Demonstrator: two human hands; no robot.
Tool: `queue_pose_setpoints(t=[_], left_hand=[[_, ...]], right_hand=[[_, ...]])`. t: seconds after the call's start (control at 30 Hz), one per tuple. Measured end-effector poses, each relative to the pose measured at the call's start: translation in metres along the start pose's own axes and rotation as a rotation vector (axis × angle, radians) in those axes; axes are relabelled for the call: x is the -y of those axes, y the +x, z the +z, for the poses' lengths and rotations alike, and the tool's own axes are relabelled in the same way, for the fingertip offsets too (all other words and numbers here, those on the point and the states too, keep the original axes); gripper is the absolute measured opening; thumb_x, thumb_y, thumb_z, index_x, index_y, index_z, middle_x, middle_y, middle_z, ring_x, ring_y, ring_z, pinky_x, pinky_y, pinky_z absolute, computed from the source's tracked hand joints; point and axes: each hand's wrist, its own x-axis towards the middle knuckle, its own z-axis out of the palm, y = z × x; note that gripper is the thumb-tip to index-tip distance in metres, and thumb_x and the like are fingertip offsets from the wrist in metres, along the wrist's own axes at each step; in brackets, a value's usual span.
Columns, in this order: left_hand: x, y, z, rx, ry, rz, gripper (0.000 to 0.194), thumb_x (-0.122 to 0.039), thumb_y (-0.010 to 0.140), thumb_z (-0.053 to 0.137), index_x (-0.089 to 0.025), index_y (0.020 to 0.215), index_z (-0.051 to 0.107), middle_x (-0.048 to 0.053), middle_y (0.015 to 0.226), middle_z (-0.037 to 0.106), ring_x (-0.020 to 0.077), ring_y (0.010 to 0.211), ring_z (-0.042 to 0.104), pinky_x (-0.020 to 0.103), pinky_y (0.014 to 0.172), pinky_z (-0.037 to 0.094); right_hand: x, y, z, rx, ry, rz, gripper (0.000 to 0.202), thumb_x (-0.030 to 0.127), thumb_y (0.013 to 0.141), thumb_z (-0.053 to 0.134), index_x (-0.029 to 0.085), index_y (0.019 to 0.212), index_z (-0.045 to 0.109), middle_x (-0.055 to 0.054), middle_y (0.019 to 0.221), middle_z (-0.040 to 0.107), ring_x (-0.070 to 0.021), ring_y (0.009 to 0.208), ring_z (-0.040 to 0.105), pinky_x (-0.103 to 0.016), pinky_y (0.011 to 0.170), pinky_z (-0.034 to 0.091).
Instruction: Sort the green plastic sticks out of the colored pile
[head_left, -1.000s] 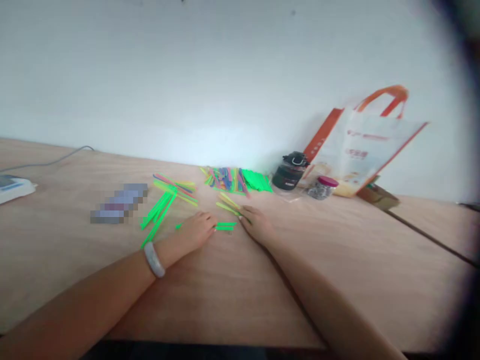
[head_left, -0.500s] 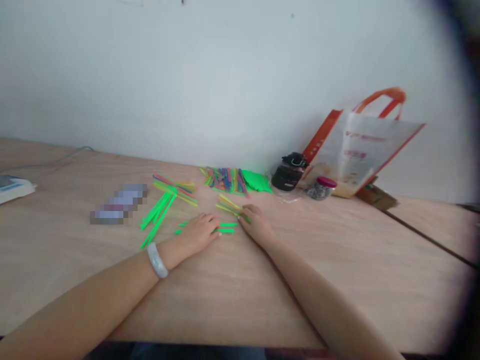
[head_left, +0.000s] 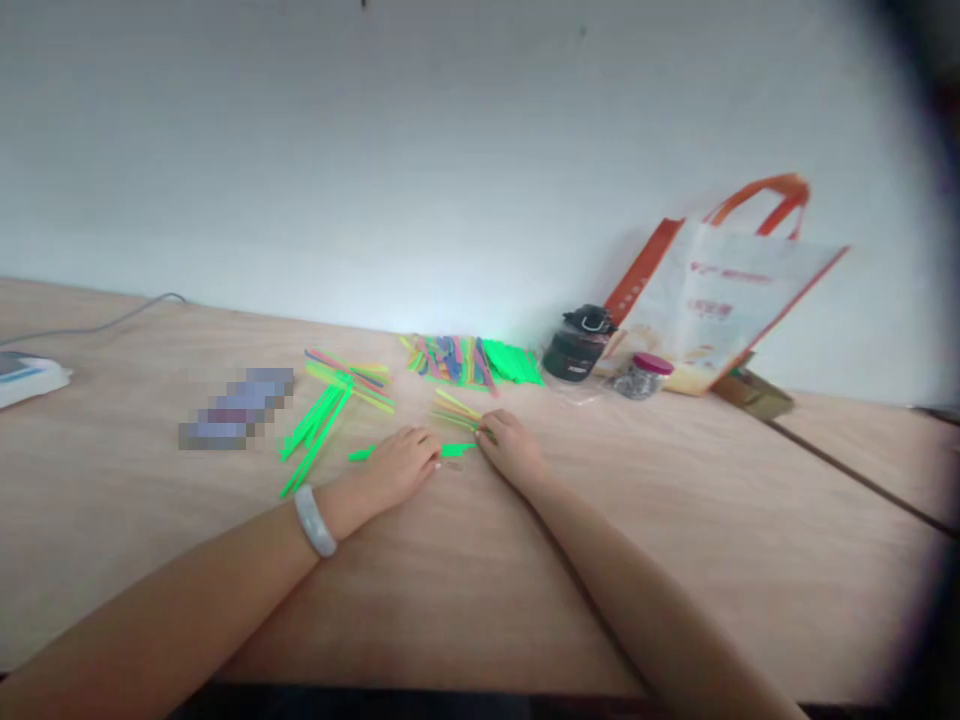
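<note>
My left hand (head_left: 405,463), with a pale bangle (head_left: 315,521) on the wrist, rests on the table with its fingers curled over thin green sticks (head_left: 454,450). Their ends stick out on both sides of the hand, and the middle is hidden under it. Just to the right, my right hand (head_left: 512,447) is closed on the near ends of a few thin yellow and orange sticks (head_left: 456,405), which fan out toward the wall. Left of the hands lie loose green sticks (head_left: 315,430), touching a crossed pile of multicoloured sticks (head_left: 356,378).
A bundle of many coloured sticks (head_left: 454,360) lies by the wall beside bright green ones (head_left: 514,362). A dark bottle (head_left: 574,350), a red-lidded jar (head_left: 641,380) and a tote bag (head_left: 727,300) stand at right. A blurred-out flat object (head_left: 238,410) and a white device (head_left: 34,378) lie left.
The green sticks under my left hand, earlier two separate rows, now lie together in one narrow bundle. My right hand has barely moved and still holds the yellow and orange sticks.
</note>
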Motion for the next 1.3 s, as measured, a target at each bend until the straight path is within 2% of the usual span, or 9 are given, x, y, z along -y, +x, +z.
queue_pose_setpoints(t=[0.27, 0.37, 0.47, 0.63, 0.77, 0.9, 1.03, 1.13, 1.3], left_hand=[[0.003, 0.001, 0.003, -0.003, 0.003, 0.016, 0.015, -0.027, 0.088, 0.051, -0.015, 0.097, 0.056, 0.008, 0.101, 0.057, 0.0211, 0.098, 0.051, 0.036, 0.088, 0.043], [0.004, 0.002, 0.005, -0.036, -0.015, 0.047, 0.017, -0.029, 0.087, 0.053, -0.016, 0.098, 0.056, 0.008, 0.104, 0.056, 0.0214, 0.1, 0.051, 0.037, 0.089, 0.043], [0.001, 0.004, 0.006, -0.062, -0.011, 0.081, 0.013, -0.023, 0.088, 0.051, -0.016, 0.096, 0.058, 0.008, 0.104, 0.056, 0.0211, 0.101, 0.05, 0.037, 0.09, 0.042], [-0.003, 0.006, 0.007, -0.042, 0.092, 0.062, 0.013, -0.021, 0.089, 0.049, -0.014, 0.093, 0.059, 0.007, 0.095, 0.056, 0.0219, 0.096, 0.049, 0.037, 0.085, 0.044], [-0.004, 0.005, 0.006, -0.05, 0.132, 0.112, 0.013, -0.019, 0.088, 0.048, -0.016, 0.093, 0.061, 0.007, 0.099, 0.055, 0.0218, 0.098, 0.047, 0.036, 0.084, 0.044], [-0.008, 0.004, 0.0, -0.069, 0.121, 0.102, 0.015, -0.02, 0.089, 0.047, -0.016, 0.09, 0.061, 0.007, 0.097, 0.056, 0.0214, 0.095, 0.049, 0.036, 0.083, 0.045], [-0.011, 0.005, -0.003, -0.164, 0.07, 0.066, 0.02, -0.021, 0.092, 0.042, -0.015, 0.103, 0.057, 0.008, 0.097, 0.058, 0.0212, 0.095, 0.051, 0.037, 0.086, 0.044], [-0.01, 0.004, -0.002, -0.201, 0.024, 0.046, 0.026, -0.018, 0.093, 0.038, -0.017, 0.113, 0.054, 0.007, 0.096, 0.057, 0.0194, 0.092, 0.052, 0.034, 0.083, 0.045], [-0.008, 0.002, -0.001, -0.203, -0.012, 0.023, 0.026, -0.017, 0.093, 0.037, -0.018, 0.111, 0.055, 0.005, 0.091, 0.055, 0.0167, 0.086, 0.052, 0.029, 0.077, 0.045]], right_hand=[[0.012, -0.001, -0.006, -0.128, -0.046, -0.042, 0.012, 0.016, 0.083, 0.045, 0.019, 0.08, 0.056, -0.008, 0.085, 0.06, -0.0195, 0.084, 0.054, -0.03, 0.076, 0.043], [0.021, -0.003, -0.008, -0.128, -0.056, -0.029, 0.015, 0.019, 0.085, 0.042, 0.019, 0.08, 0.056, -0.007, 0.081, 0.061, -0.0184, 0.079, 0.056, -0.028, 0.07, 0.042], [0.031, -0.006, -0.01, -0.123, -0.04, 0.017, 0.016, 0.02, 0.087, 0.041, 0.019, 0.084, 0.057, -0.005, 0.077, 0.063, -0.0173, 0.074, 0.058, -0.025, 0.065, 0.04], [0.041, -0.009, -0.013, -0.132, 0.04, 0.02, 0.022, 0.019, 0.087, 0.039, 0.019, 0.093, 0.059, -0.006, 0.084, 0.066, -0.0178, 0.081, 0.06, -0.026, 0.071, 0.043], [0.042, -0.01, -0.014, -0.121, 0.16, 0.022, 0.028, 0.018, 0.085, 0.039, 0.022, 0.101, 0.061, -0.006, 0.091, 0.066, -0.0184, 0.087, 0.06, -0.027, 0.077, 0.045], [0.04, -0.009, -0.012, -0.127, 0.312, 0.078, 0.029, 0.02, 0.085, 0.04, 0.022, 0.101, 0.063, -0.007, 0.095, 0.066, -0.0197, 0.09, 0.059, -0.031, 0.08, 0.046], [0.041, -0.007, -0.007, -0.146, 0.536, 0.148, 0.028, 0.024, 0.083, 0.042, 0.02, 0.099, 0.064, -0.007, 0.1, 0.066, -0.0199, 0.094, 0.058, -0.034, 0.085, 0.045], [0.046, -0.007, -0.005, -0.082, 0.714, 0.221, 0.028, 0.029, 0.082, 0.043, 0.019, 0.095, 0.066, -0.005, 0.094, 0.067, -0.0187, 0.085, 0.059, -0.031, 0.076, 0.047], [0.056, -0.008, -0.005, 0.034, 0.965, 0.357, 0.027, 0.033, 0.08, 0.046, 0.018, 0.09, 0.066, 0.0, 0.07, 0.06, -0.0129, 0.058, 0.05, -0.024, 0.053, 0.041]])
